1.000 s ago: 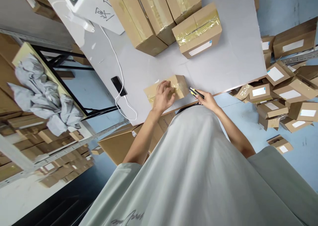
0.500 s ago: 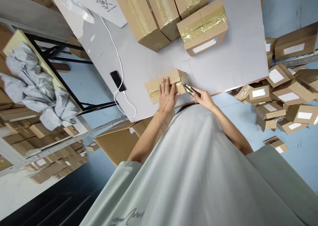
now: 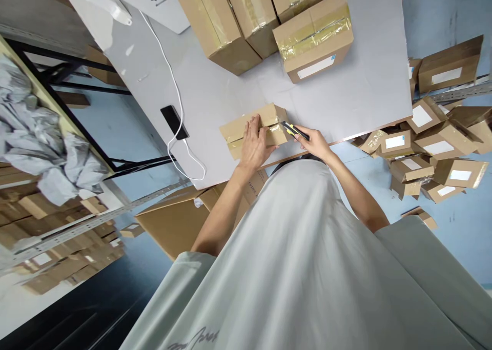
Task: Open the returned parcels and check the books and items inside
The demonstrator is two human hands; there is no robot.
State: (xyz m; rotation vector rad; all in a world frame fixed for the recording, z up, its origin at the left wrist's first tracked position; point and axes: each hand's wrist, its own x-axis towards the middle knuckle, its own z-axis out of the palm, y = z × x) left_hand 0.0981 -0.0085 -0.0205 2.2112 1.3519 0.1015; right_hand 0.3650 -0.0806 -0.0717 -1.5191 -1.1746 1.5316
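A small taped cardboard box (image 3: 235, 131) lies at the near edge of the grey table (image 3: 369, 83). My left hand (image 3: 253, 147) rests on its top with the fingers stretched out, over the taped seam. In my right hand (image 3: 315, 143) is a black and yellow box cutter (image 3: 295, 130), gripped by its handle. Its tip points left and meets the right end of the box near the tape. Whether the blade is in the cardboard I cannot tell.
Larger taped boxes (image 3: 313, 37) stand at the table's far side. A black phone (image 3: 175, 122) with a white cable (image 3: 175, 78) lies to the left. An open carton (image 3: 172, 219) sits below the table edge. Several boxes (image 3: 438, 145) are piled on the right.
The view has shifted slightly. The box cutter's tip has moved a little along the right end of the box. My left hand stays on top, its fingers slightly more bunched.
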